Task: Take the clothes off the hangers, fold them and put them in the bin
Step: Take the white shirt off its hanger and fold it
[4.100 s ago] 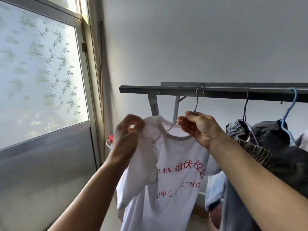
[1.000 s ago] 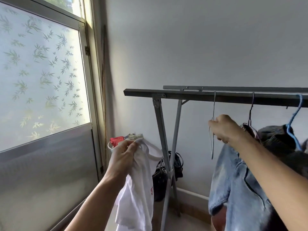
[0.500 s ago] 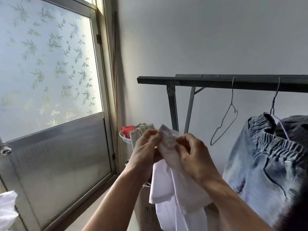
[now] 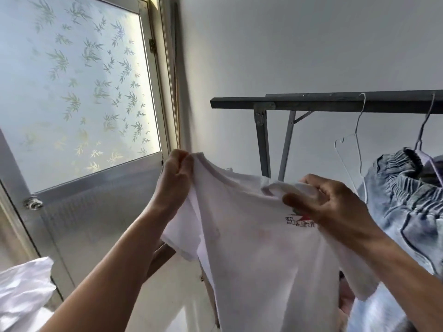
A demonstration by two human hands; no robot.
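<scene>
Facing a pale wall (image 4: 299,44) beside a frosted window (image 4: 79,87). Pinching one shoulder of the shirt (image 4: 259,248) with the left hand (image 4: 176,173), curling the right hand (image 4: 328,204) round the other shoulder, holding it spread in the air, clear of any hanger. Hanging behind on the rail (image 4: 323,103): a bare wire hanger (image 4: 357,140), then jeans (image 4: 402,202) on a second hanger (image 4: 424,125). Showing at lower left: white cloth (image 4: 21,291).

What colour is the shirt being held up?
White T-shirt, with a small red and black print; head view.
</scene>
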